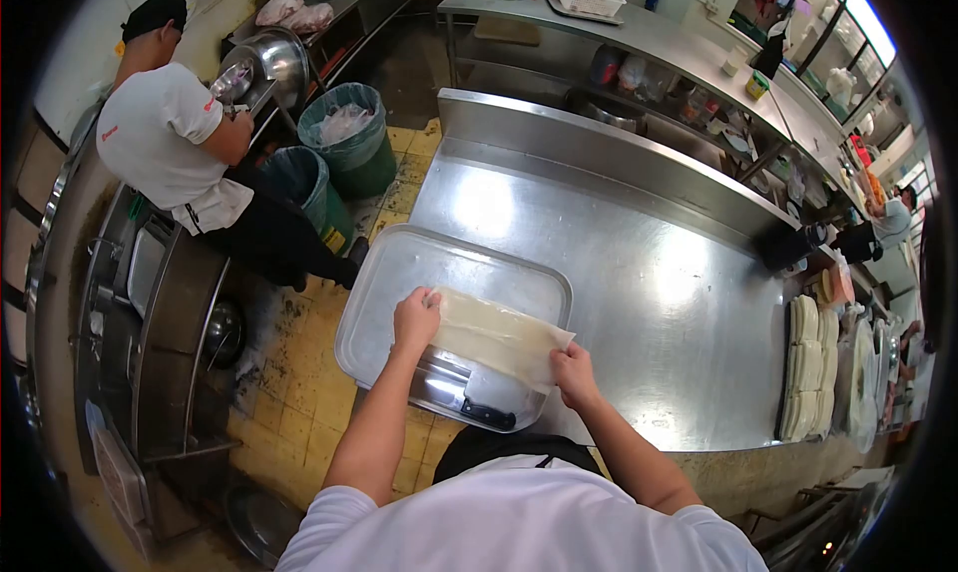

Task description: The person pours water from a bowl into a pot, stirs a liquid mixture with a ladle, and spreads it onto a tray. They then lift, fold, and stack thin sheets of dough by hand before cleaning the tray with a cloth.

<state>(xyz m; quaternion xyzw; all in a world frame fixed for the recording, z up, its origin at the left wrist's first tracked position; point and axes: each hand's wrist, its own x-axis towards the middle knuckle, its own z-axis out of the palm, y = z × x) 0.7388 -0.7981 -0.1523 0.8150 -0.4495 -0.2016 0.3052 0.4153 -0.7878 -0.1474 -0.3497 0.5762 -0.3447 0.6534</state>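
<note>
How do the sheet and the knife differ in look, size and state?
The sheet is pale all over, while the knife has a black handle. The sheet looks larger than the knife. The sheet is held between the left hand and right hand; the knife lies untouched on the tray.

No lettering is legible. Small red print marks the back of a white short-sleeved cotton T-shirt worn by a co-worker at the left, and a red mark sits on its sleeve; both are too small to make out. A yellow patch with no readable wording shows low on a round green plastic bin beside that person. On the long steel counter across the room stands a small green-and-yellow tub, its surface too small to yield any words.
</note>
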